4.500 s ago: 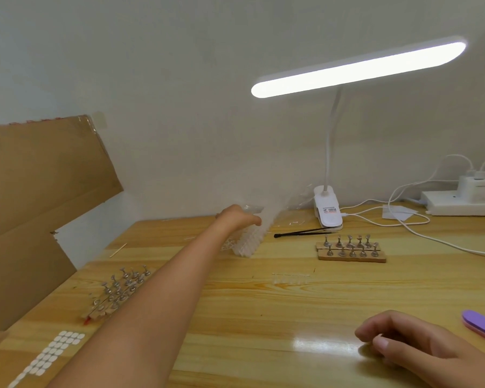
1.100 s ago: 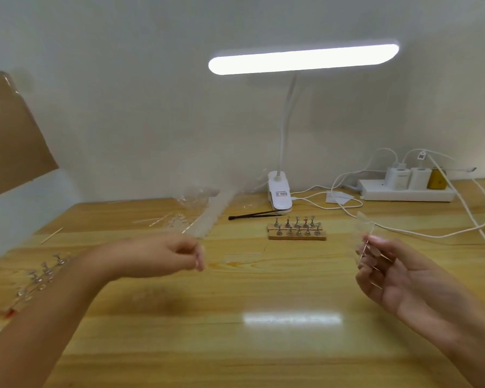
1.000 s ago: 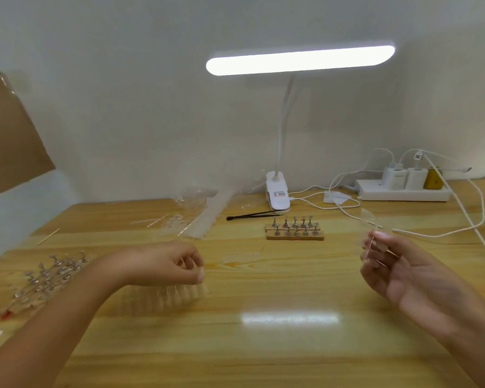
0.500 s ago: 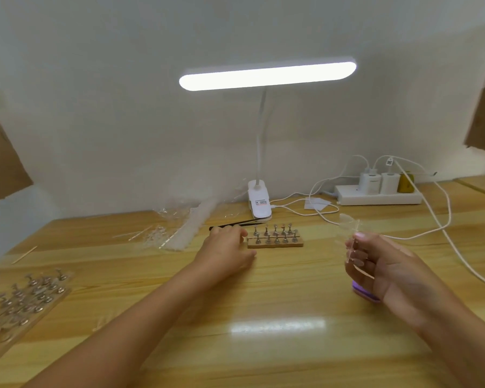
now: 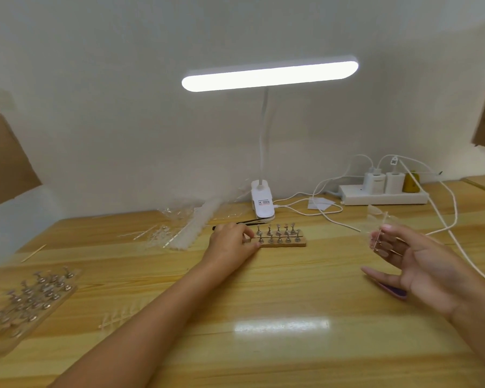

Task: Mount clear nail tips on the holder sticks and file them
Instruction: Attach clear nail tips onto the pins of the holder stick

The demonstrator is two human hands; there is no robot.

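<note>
A small wooden holder base (image 5: 298,243) with two rows of metal holder sticks stands mid-table in front of the lamp clip. My left hand (image 5: 231,243) reaches across to it, and its fingers and thumb close round the base's left end. My right hand (image 5: 415,264) hovers at the right, palm turned inward. It pinches a strip of clear nail tips (image 5: 377,224) between its fingertips. A purple nail file (image 5: 395,292) lies on the table under that hand, partly hidden. Another strip of clear tips (image 5: 121,317) lies near my left forearm.
A clip lamp (image 5: 261,201) stands at the back, with black tweezers (image 5: 245,221) before it. Plastic bags of nail tips (image 5: 185,228) lie at back left. A second board of holder sticks (image 5: 31,299) sits at front left. A power strip (image 5: 381,196) and white cables (image 5: 454,228) fill the back right.
My left hand put a strip of clear tips down on the table, then reached forward to the holder base. My right hand keeps its clear tips; the view has shifted right.
</note>
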